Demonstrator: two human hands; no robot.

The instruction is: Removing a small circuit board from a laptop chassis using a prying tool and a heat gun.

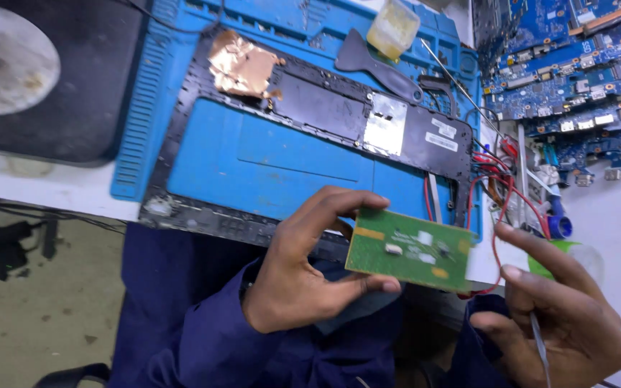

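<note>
I have my left hand (303, 266) pinching a green circuit board (409, 249) by its left edge, thumb under the lower corner and fingers curled over the top, so the grip is closed on the board. The board sits tilted in the air above my lap, just in front of the table edge, its face with small white and grey parts turned up toward me. My right hand (566, 316) is just beside the board's right end, not touching it as far as I can tell; its fingers are loosely curled around a thin metal tool (539, 343) that runs down through the palm. Red wires (501, 208) loop from behind the board's right side up to the clutter on the table. Past the board lies a black laptop frame (310, 115) on a blue work mat (267, 154), with a crumpled patch of copper foil (242, 66) at its upper left and a silver patch (386, 123) near the middle. A stack of blue circuit boards (576, 79) fills the upper right
</note>
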